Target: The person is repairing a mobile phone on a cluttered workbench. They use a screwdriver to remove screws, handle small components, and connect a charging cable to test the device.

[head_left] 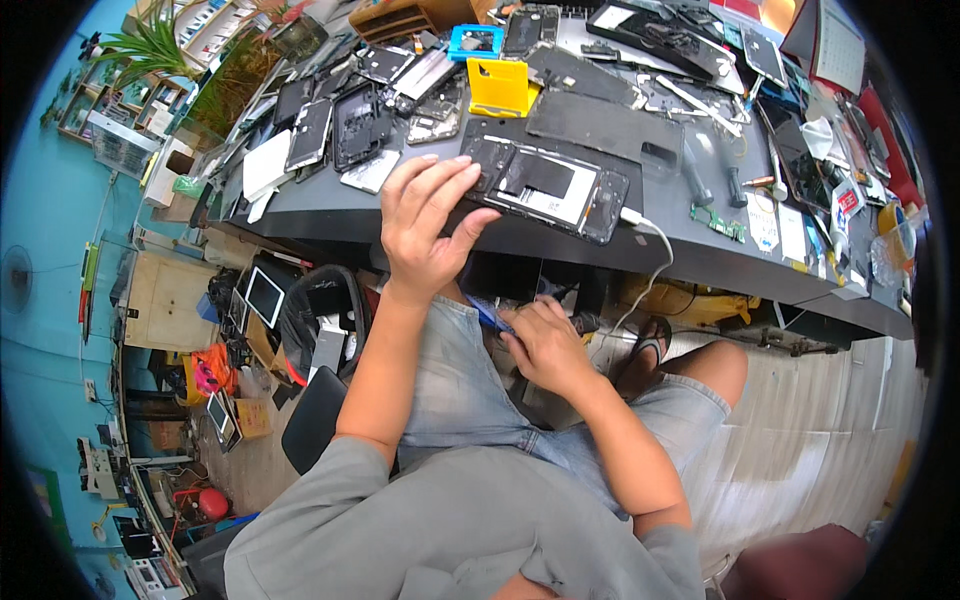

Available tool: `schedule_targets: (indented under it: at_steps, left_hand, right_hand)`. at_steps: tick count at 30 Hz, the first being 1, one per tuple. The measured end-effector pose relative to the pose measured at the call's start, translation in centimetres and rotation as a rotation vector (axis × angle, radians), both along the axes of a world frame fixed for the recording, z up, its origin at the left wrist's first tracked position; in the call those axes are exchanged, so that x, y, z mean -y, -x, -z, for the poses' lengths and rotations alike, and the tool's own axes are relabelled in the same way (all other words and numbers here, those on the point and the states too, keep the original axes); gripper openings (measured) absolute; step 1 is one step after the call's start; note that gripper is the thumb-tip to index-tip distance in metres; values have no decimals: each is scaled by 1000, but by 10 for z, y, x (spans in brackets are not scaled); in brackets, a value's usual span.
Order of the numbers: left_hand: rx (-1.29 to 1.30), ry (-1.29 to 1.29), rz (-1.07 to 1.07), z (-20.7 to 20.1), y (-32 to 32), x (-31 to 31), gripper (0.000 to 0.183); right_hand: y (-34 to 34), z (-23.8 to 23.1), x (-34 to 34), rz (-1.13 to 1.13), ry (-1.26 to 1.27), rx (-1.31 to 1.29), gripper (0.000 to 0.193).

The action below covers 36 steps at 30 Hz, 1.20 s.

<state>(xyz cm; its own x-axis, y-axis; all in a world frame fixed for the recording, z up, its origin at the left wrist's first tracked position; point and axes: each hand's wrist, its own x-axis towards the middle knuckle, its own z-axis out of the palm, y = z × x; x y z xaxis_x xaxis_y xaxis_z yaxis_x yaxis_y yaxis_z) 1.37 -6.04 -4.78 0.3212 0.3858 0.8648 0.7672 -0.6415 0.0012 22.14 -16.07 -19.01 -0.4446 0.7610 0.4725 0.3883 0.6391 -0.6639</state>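
Observation:
An opened smartphone (545, 185), with its dark frame and pale battery showing, lies along the front edge of the desk. A white cable plug (632, 216) meets its right end. My left hand (428, 215) is at the phone's left end, thumb apart from the stretched fingers, fingertips at or touching its edge. Below the desk edge, over my lap, is my right hand (548, 342), its fingers loosely spread. Its fingertips are close to a blue patterned thing (490, 312) that I cannot make out; whether they touch is unclear.
Behind the phone are a yellow stand (498, 88), a dark flat panel (585, 124) and a blue holder (475, 42). Several phone parts crowd the desk (720, 255). A small green circuit board (718, 224) lies to the right. A black-lined bin (325, 310) stands at lower left.

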Motion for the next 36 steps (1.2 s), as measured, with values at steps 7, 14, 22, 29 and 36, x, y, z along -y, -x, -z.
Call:
schedule_targets:
  at_steps: [7, 14, 22, 29, 36]
  left_hand:
    - [39, -6, 47, 2, -3, -4, 43]
    - [101, -26, 37, 1, -8, -6, 31]
    - [56, -36, 95, -15, -12, -9, 15]
    - [67, -53, 29, -3, -5, -2, 19]
    - [114, 23, 104, -3, -2, 2, 26]
  right_hand:
    - [1, 12, 1, 35, -44, -5, 34]
    - [7, 23, -3, -16, -47, 29, 37]
    - [5, 44, 1, 10, 22, 74, 31]
    - [15, 52, 3, -3, 42, 106, 28]
    - [11, 47, 3, -20, 77, 128, 29]
